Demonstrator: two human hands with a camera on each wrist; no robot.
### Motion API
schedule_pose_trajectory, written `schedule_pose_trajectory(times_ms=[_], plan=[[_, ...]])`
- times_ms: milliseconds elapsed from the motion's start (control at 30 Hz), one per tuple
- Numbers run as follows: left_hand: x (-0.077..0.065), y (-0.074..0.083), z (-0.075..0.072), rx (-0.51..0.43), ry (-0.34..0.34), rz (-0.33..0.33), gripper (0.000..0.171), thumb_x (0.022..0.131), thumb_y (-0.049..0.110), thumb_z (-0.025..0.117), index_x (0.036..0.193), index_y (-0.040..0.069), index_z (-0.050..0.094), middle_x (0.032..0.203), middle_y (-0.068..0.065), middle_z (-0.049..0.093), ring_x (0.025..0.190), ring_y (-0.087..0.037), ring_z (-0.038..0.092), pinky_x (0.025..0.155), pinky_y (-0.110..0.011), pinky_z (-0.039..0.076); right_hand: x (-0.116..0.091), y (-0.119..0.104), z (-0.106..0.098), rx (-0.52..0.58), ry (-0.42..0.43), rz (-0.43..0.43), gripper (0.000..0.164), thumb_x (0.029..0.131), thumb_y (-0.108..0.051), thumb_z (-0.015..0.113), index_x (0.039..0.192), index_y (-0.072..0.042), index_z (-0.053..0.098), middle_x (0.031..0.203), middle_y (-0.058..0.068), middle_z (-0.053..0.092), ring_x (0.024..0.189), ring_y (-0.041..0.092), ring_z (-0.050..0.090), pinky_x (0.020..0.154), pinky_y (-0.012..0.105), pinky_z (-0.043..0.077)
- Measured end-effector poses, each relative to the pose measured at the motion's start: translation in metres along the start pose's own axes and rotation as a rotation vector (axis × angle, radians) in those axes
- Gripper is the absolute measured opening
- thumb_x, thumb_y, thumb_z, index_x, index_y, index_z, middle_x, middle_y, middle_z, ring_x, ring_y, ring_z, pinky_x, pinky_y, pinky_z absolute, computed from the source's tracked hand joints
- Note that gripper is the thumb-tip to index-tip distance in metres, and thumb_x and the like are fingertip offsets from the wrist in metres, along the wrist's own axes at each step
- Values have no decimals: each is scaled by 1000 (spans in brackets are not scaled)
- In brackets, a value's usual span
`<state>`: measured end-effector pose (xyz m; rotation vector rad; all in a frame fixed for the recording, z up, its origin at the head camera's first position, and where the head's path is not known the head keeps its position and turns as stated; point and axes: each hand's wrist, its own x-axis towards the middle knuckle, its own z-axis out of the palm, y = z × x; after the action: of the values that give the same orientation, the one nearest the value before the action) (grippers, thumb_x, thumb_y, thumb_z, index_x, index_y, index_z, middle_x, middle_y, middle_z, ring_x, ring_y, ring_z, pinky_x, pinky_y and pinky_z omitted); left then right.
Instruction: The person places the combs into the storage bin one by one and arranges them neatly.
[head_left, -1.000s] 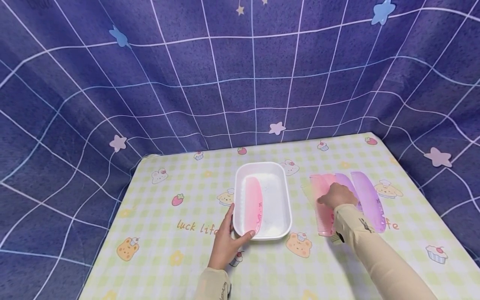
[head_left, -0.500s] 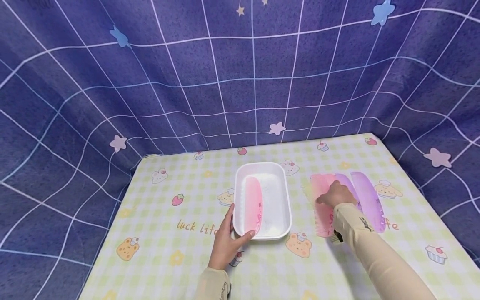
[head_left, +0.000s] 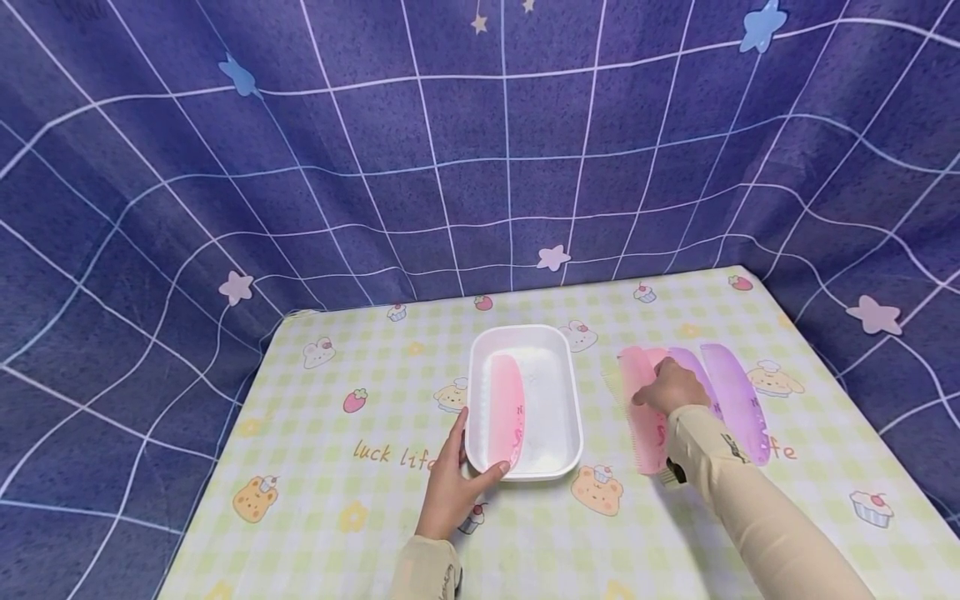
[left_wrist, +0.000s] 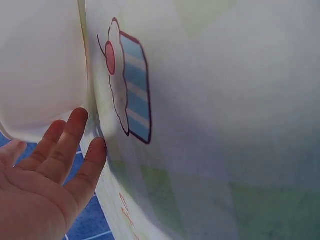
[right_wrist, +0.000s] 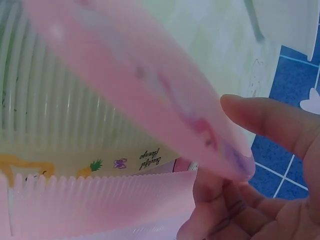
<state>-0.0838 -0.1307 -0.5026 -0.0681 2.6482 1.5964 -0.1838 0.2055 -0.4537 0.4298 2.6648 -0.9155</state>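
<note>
My right hand [head_left: 677,392] pinches a pink comb [head_left: 645,437] between thumb and fingers. In the right wrist view, this held comb [right_wrist: 125,65] is tilted up above a pale yellow comb [right_wrist: 112,156] and a second pink comb [right_wrist: 100,207]. Two purple combs [head_left: 737,408] lie to the right of the hand, one partly covered by it. At the near left corner of a white plastic tray [head_left: 579,417], my left hand [head_left: 448,492] rests, thumb on the front rim and extended fingers against the side. Inside the tray lies another pink comb [head_left: 507,408].
A checked, cartoon-printed cloth [head_left: 315,525] covers the table. Behind it and at both sides hangs a dark blue curtain [head_left: 465,192] with a grid and stars.
The pink comb in my right hand has tilted and shifted slightly left, away from the other pink comb. My left hand and the tray have stayed put.
</note>
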Motion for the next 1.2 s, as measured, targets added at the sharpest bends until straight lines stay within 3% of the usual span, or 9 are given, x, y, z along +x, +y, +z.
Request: schedule_pose_trajectory(times_ms=[200, 467, 1200], plan=[[0, -1, 0, -2, 0, -5, 106, 82, 39, 87, 163, 18, 23, 160, -20, 35, 138, -41, 47, 116, -55, 36, -1, 0, -1, 16, -12, -18, 61, 82, -18, 76, 130, 12, 52, 126, 33, 58, 107, 44, 57, 95, 59, 47], [0, -2, 0, 4, 6, -17, 105, 81, 38, 87, 163, 19, 23, 160, -20, 35, 138, -42, 46, 116, -55, 35, 0, -1, -2, 49, -32, -31, 37, 84, -18, 73, 109, 6, 58, 101, 21, 62, 90, 34, 55, 76, 44, 49], [0, -1, 0, 4, -4, 3, 105, 83, 38, 86, 164, 19, 22, 160, -22, 35, 137, -43, 47, 115, -55, 37, -1, -7, -6, 42, -48, -21, 25, 87, -17, 72, 95, -1, 55, 87, 13, 55, 80, 28, 54, 61, 31, 46]])
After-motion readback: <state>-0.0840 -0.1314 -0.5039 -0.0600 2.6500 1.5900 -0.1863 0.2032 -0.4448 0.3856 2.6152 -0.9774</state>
